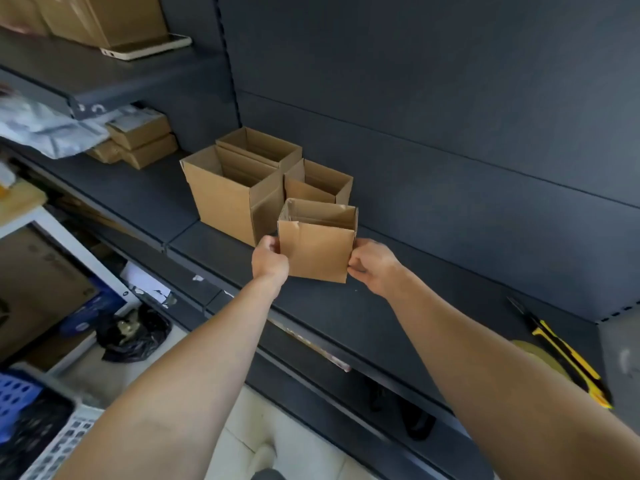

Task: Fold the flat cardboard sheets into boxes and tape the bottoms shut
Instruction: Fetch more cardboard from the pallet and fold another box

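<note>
Small cardboard box [317,252] is held upright, open top upward, at the front of the dark shelf [433,306], between both hands. Its left side wall is clasped by the left grip [270,259], with the fingers curled round the vertical edge. Its lower right edge is pinched by the right grip [374,265], with thumb and fingers closed on the cardboard. Whether the base of the box rests on the shelf or is held just above it cannot be determined. The top flaps are folded inward, and a torn spot is visible on the upper left corner of the front face. Three further erected boxes are positioned just behind it on the same shelf: a large box [225,199] to the left, a rear box [263,147] touching the large one, and a medium box [318,183] directly behind the held box. Flat brown cartons [142,140] are stacked further left, partly covered by pale plastic wrap [45,129]. A yellow-and-black utility knife [561,355] is laid on the shelf at the far right, beside a tape roll [543,356] partly hidden by the right forearm. A phone [147,48] is laid on the upper shelf [86,77] in front of more cartons.
</note>
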{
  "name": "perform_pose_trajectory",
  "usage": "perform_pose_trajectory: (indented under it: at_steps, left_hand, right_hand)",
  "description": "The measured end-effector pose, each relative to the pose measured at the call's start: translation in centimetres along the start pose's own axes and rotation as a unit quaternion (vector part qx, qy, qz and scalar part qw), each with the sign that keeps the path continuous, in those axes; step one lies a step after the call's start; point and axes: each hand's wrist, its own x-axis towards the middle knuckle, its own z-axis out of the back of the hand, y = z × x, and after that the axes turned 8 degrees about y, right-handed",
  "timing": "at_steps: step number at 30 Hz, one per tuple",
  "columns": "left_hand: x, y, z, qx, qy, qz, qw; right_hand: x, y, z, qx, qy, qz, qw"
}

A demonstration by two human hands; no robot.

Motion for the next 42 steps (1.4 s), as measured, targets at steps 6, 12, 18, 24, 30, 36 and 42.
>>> perform_pose_trajectory:
  at_steps: [6, 12, 18, 24, 30, 36, 42]
  left_hand:
    - [5.5, 0.7, 1.8, 0.061, 0.045, 0.006, 0.997]
    - [8.6, 0.2, 1.6, 0.038, 0.067, -0.002, 0.997]
    - [9.2, 0.2, 2.0, 0.029, 0.078, 0.018, 0.996]
    - [6.9, -1.8, 4.1, 0.074, 0.108, -0.073, 0.989]
    - [0.0, -6.1, 9.4, 0.221, 0.103, -0.228, 0.943]
    - [-10.0, -7.6, 18.3, 0.359, -0.064, -0.291, 0.885]
    - [-21.0, -5.4, 28.7, 0.428, -0.225, -0.223, 0.846]
  right_hand:
    - [3.1, -0.4, -4.2, 0.066, -0.030, -0.003, 0.997]
    - [5.3, 0.4, -6.6, 0.111, -0.063, -0.005, 0.992]
    - [5.0, 1.1, -7.1, 0.107, -0.132, -0.002, 0.986]
    - [2.1, 3.2, -7.0, -0.191, -0.209, 0.109, 0.953]
    - [-3.8, 7.6, -9.7, -0.575, -0.085, 0.190, 0.791]
    - [-11.0, 9.3, -15.9, -0.675, -0.049, 0.366, 0.639]
    - [-19.6, 8.9, -26.3, -0.658, 0.029, 0.514, 0.550]
